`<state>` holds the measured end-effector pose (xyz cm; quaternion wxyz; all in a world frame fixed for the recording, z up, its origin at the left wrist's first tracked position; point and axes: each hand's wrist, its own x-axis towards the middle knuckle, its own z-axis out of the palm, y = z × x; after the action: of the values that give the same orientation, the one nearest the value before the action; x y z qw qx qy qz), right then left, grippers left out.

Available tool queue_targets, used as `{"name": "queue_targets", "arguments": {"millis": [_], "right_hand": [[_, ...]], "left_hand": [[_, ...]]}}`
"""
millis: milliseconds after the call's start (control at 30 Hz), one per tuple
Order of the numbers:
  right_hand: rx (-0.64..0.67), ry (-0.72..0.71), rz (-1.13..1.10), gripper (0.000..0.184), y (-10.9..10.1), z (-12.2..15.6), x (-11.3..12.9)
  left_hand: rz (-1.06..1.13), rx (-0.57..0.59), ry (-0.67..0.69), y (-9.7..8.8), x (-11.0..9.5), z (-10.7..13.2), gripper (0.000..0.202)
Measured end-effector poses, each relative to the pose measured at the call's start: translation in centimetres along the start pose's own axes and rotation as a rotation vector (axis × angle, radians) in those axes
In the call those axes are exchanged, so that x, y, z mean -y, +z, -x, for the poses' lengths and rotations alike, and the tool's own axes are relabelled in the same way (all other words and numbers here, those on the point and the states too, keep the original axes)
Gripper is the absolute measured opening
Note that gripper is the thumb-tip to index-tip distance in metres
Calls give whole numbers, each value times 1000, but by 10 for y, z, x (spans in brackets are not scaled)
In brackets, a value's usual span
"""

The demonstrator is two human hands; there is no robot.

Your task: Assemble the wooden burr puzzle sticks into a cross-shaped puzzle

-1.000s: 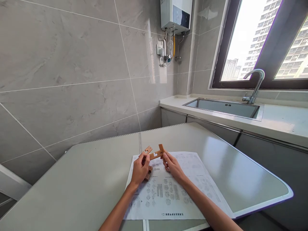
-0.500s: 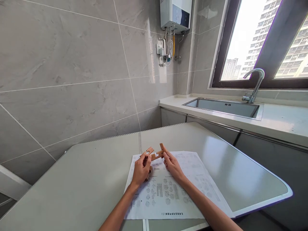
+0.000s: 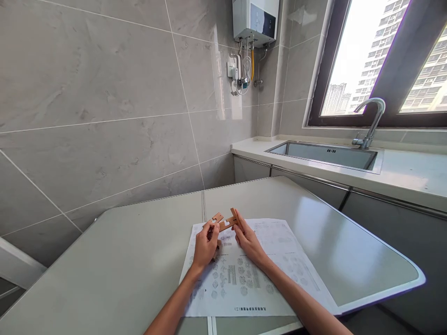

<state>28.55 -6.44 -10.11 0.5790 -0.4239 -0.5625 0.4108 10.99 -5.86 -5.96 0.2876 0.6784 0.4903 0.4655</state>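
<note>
Both my hands hold a cluster of notched wooden puzzle pieces (image 3: 225, 222) just above a printed instruction sheet (image 3: 251, 274) that lies on a grey table (image 3: 122, 265). My left hand (image 3: 205, 246) grips the left end of the pieces with fingers curled. My right hand (image 3: 248, 239) pinches the right end, where one short piece stands upright. Another wooden piece peeks out under my left hand, mostly hidden.
A tiled wall runs along the table's far side. To the right, a counter holds a steel sink (image 3: 324, 156) with a tap (image 3: 372, 121) below a window. A water heater (image 3: 254, 18) with pipes hangs in the corner.
My hands have drawn slightly closer together on the wooden pieces, and the upright piece at the right end has tilted a little. The sheet has not moved.
</note>
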Motion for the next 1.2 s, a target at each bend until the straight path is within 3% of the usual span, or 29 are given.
{"name": "queue_targets", "arguments": {"millis": [667,1200], "right_hand": [[94,-118,131,74,6,5,-9],[61,-150,257,68,4,7,-14]], "left_hand": [[-2,52,-31,8,3,4,42],[11,81,-40,8,-1,7,40]]}}
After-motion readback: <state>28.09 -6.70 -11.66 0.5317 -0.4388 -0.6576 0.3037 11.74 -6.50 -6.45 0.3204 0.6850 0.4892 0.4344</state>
